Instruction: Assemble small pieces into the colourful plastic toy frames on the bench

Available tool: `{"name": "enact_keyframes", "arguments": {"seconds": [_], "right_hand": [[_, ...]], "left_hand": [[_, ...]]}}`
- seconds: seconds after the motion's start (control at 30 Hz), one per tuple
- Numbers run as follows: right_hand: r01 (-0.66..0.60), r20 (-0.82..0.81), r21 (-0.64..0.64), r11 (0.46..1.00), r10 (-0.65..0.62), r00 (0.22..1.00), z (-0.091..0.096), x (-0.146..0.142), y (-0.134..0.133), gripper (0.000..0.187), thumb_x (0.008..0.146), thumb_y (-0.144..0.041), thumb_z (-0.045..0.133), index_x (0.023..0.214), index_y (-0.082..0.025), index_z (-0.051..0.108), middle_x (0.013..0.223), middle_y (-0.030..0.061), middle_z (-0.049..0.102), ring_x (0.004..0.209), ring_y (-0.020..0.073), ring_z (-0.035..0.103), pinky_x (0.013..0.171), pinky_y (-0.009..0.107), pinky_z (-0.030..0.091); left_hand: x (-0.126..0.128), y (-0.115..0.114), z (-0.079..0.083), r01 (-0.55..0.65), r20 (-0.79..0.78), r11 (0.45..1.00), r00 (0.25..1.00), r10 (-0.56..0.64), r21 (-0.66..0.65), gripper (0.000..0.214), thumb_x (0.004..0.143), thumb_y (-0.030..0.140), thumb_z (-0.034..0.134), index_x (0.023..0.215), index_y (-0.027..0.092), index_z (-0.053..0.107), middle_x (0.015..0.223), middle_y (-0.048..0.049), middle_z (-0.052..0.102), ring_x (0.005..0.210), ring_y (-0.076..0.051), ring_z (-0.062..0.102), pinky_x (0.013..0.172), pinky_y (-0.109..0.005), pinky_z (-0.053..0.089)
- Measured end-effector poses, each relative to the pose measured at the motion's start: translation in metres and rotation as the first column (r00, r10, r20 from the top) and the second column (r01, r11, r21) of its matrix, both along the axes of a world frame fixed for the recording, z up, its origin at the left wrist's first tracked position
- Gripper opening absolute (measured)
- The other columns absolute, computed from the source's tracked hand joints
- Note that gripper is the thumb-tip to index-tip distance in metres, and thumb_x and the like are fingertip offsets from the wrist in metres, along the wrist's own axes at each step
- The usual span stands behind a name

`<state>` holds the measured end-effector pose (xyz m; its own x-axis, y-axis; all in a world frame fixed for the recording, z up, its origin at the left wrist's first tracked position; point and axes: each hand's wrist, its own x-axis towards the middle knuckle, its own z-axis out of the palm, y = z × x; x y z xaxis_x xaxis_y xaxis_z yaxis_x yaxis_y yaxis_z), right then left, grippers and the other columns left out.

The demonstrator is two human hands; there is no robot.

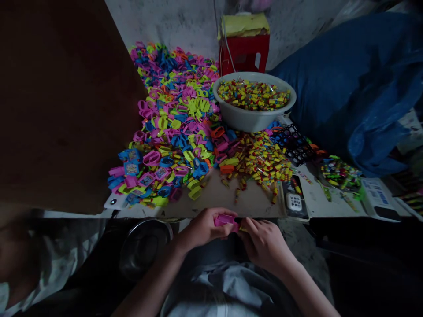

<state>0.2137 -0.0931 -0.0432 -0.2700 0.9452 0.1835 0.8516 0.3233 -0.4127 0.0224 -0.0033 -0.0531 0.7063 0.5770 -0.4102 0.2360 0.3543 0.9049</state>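
My left hand (207, 225) is closed around a pink plastic toy watch (225, 219), its hollow box-shaped face turned up, just off the table's front edge. At its right end my right hand (264, 237) pinches a small yellow-wrapped candy roll (243, 228), mostly hidden by the fingers. Beyond the hands, a heap of toy watches (178, 132) in pink, blue, yellow-green and orange covers the left of the table. Right of it lies a pile of similar small yellow and red candy rolls (269, 160).
A grey basin (254, 119) full of candy rolls stands behind the pile, before a red stool (244, 53). Right are a black grid tray (294, 143), a phone (294, 200) and a big blue bag (337, 88). A brown box (66, 110) blocks the left; a person sits nearby.
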Motion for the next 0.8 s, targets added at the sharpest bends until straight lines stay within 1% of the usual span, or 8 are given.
{"name": "enact_keyframes", "arguments": {"seconds": [0.37,0.43,0.5,0.6,0.67,0.73,0.77,0.8], "right_hand": [[-0.071,-0.031,0.073,0.995,0.074,0.997,-0.007,-0.02,0.015,0.01,0.092,-0.02,0.048,0.084,-0.02,0.055,0.069,0.0005,0.064,0.059,0.0142,0.057,0.06,0.029,0.032],[-0.041,-0.073,0.037,0.998,0.044,0.996,-0.016,-0.021,0.022,0.009,0.093,-0.025,0.051,0.088,-0.02,0.056,0.072,0.001,0.065,0.064,0.0155,0.059,0.061,0.028,0.035],[0.056,-0.092,0.023,0.998,-0.053,0.994,-0.032,-0.018,0.033,0.018,0.093,-0.035,0.054,0.1,-0.019,0.057,0.082,0.0043,0.068,0.071,0.0186,0.062,0.064,0.028,0.04],[0.203,-0.023,0.073,0.977,-0.202,0.979,-0.06,-0.009,0.048,0.03,0.094,-0.036,0.054,0.116,-0.017,0.056,0.101,0.0122,0.067,0.087,0.0238,0.063,0.072,0.032,0.046],[0.214,0.033,0.071,0.974,-0.217,0.976,-0.075,-0.002,0.053,0.021,0.094,-0.03,0.053,0.11,-0.019,0.06,0.104,0.0122,0.065,0.092,0.0246,0.061,0.075,0.033,0.046],[0.226,0.049,0.059,0.972,-0.229,0.972,-0.086,0.002,0.054,0.013,0.093,-0.028,0.053,0.099,-0.02,0.061,0.1,0.0107,0.064,0.09,0.0241,0.06,0.074,0.033,0.046],[0.247,0.047,0.057,0.967,-0.25,0.967,-0.089,0.003,0.053,0.013,0.094,-0.029,0.052,0.094,-0.02,0.06,0.096,0.01,0.064,0.087,0.0236,0.06,0.072,0.032,0.046],[0.277,0.044,0.057,0.959,-0.279,0.959,-0.092,0.004,0.052,0.014,0.094,-0.029,0.051,0.09,-0.02,0.059,0.09,0.0091,0.063,0.083,0.0231,0.06,0.07,0.032,0.045]], "left_hand": [[-0.016,0.005,0.014,-0.037,-0.046,0.997,0.998,0.034,-0.07,0.073,0.068,0.064,0.074,0.115,0.008,0.065,0.082,-0.0086,0.071,0.058,-0.011,0.06,0.057,-0.023,0.048],[-0.023,0.01,0.022,-0.031,-0.104,0.999,0.994,0.034,0.023,0.068,0.071,0.06,0.073,0.116,0.01,0.064,0.089,-0.0099,0.073,0.068,-0.015,0.065,0.063,-0.025,0.051],[-0.035,0.021,0.036,-0.075,-0.21,0.966,0.969,0.129,0.247,0.058,0.075,0.054,0.073,0.117,0.014,0.063,0.101,-0.0101,0.073,0.084,-0.019,0.069,0.074,-0.027,0.053],[-0.065,0.052,0.064,-0.122,-0.342,0.765,0.842,0.417,0.632,0.05,0.083,0.051,0.065,0.121,0.02,0.06,0.111,-0.008,0.071,0.098,-0.022,0.068,0.087,-0.033,0.053],[-0.093,0.082,0.081,-0.119,-0.333,0.539,0.67,0.664,0.834,0.05,0.087,0.052,0.059,0.128,0.023,0.055,0.117,-0.0074,0.068,0.101,-0.023,0.067,0.088,-0.036,0.053],[-0.124,0.115,0.089,-0.12,-0.198,0.303,0.527,0.827,0.945,0.053,0.088,0.046,0.058,0.133,0.019,0.05,0.122,-0.0105,0.065,0.108,-0.026,0.064,0.093,-0.039,0.051],[-0.138,0.131,0.089,-0.062,-0.173,0.221,0.43,0.886,0.973,0.053,0.088,0.044,0.057,0.134,0.016,0.05,0.123,-0.0125,0.063,0.113,-0.029,0.062,0.098,-0.043,0.049],[-0.15,0.146,0.088,-0.003,-0.186,0.201,0.364,0.913,0.98,0.055,0.089,0.042,0.056,0.135,0.013,0.049,0.126,-0.0155,0.061,0.118,-0.033,0.058,0.101,-0.047,0.046]]}}
